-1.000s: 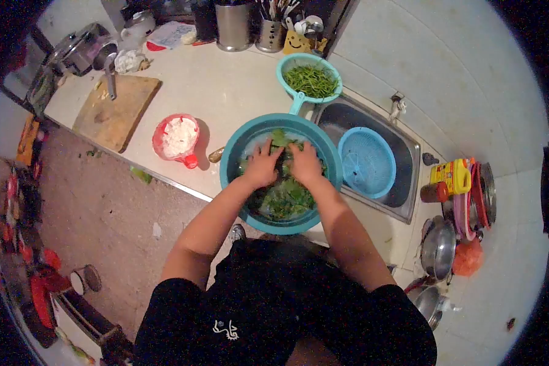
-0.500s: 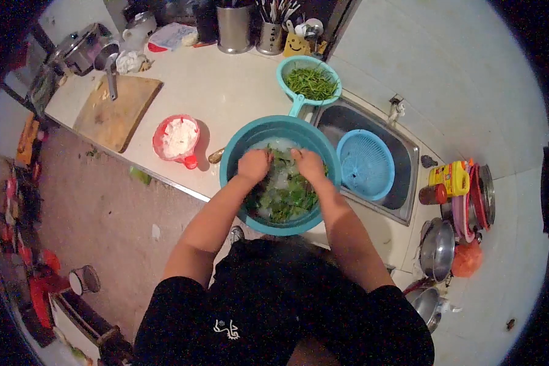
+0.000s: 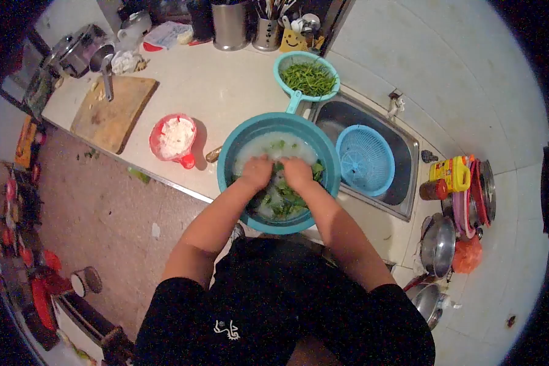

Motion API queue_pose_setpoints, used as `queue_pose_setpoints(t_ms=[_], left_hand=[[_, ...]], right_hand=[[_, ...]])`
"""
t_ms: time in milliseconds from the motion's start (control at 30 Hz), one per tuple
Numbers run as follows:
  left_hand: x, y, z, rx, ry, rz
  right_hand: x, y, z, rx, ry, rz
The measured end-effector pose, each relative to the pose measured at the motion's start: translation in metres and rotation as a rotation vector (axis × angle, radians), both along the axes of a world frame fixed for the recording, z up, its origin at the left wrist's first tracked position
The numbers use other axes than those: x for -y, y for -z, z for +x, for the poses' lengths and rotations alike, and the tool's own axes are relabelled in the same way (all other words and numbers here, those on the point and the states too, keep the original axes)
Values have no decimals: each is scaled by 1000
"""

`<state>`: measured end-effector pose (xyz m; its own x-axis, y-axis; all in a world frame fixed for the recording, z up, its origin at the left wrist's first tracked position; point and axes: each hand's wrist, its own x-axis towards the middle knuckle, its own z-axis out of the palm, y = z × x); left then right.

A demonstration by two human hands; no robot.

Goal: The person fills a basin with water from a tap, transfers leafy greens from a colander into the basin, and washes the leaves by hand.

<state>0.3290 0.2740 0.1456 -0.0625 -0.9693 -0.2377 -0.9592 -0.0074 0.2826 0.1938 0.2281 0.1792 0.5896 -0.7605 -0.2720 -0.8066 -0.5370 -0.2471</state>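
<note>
A teal basin (image 3: pixel 229 137) holds cloudy water and green leafy vegetables (image 3: pixel 282 204). Inside it, on the left, my left hand (image 3: pixel 258 171) is curled with its fingertips in the leaves. My right hand (image 3: pixel 297 173) is close beside it on the right, its fingers also curled down and partly under water. Both hands seem closed on leaves, though the fingertips are hidden. Behind the basin, a light green strainer (image 3: pixel 279 74) with a handle is full of thin green vegetables (image 3: pixel 308 78). A blue basket (image 3: pixel 366 160) sits in the sink at the right.
Left of the basin are a red container of white powder (image 3: pixel 175 138) and a wooden cutting board (image 3: pixel 113 113). The metal sink (image 3: pixel 402 213) adjoins the basin's right side. Farther right are a yellow bottle (image 3: pixel 451 174) and a metal pan (image 3: pixel 438 246). Utensil holders stand at the back.
My hands were spread on the leaves, then closed near the basin's far side. Now they are lower and closer together, and the leaves have shifted toward me, showing more cloudy water.
</note>
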Motion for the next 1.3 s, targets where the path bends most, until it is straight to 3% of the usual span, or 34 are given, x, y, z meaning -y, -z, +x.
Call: queue_pose_setpoints(t_ms=[67, 167, 233, 267, 367, 433, 500, 567, 600, 633, 667, 767, 800, 867, 967, 1067, 1133, 1167, 1233, 1300], left_hand=[[7, 21, 4, 15, -103, 47], [-15, -47, 3, -117, -169, -38], [-28, -52, 4, -23, -149, -178], [-32, -53, 4, 72, -124, -318], [-37, -86, -2, 12, -112, -310], [-29, -79, -2, -39, -99, -384], [-22, -83, -1, -89, -88, -461], [-20, -96, 0, -510, -316, -185], [-19, -88, 3, -510, -317, -184], [-17, -72, 6, -769, -351, -235], [-16, -57, 8, -1028, -382, -285], [-14, -39, 7, -856, -305, -434], [-14, -49, 4, -856, -305, -435], [-14, -80, -6, -1538, -602, 18], [-10, -67, -3, -1504, -526, -99], [-9, -68, 3, -1377, -629, -238], [-11, -76, 6, -1424, -728, -234], [-12, -79, 8, -1469, -831, -230], [-11, -66, 8, -1562, -814, -232], [-11, -57, 7, -1543, -838, -238]], right_hand=[[6, 7, -2, 4, 91, 27], [25, 12, -16, 124, 164, 14], [23, -25, -26, 194, 143, 155], [20, -40, -30, 165, 70, 88], [21, -66, -31, 119, -26, 57], [20, -68, -26, 269, -49, -175], [20, -70, -21, 383, 11, -69], [20, -67, -20, 493, 71, 40], [19, -60, -21, 643, 187, 211], [19, -54, -22, 791, 304, 384], [20, -48, -23, 791, 304, 384], [19, -44, -26, 849, 363, 607], [13, -53, -24, 989, 325, 740], [6, -63, -19, 1128, 285, 874], [1, -74, -15, 1105, 170, 833], [7, -78, -12, 1077, 323, 849], [20, -54, -10, 972, 392, 540], [24, -44, -8, 975, 394, 537], [24, -30, 3, 749, 388, 91], [23, -17, 6, 645, 381, -34]])
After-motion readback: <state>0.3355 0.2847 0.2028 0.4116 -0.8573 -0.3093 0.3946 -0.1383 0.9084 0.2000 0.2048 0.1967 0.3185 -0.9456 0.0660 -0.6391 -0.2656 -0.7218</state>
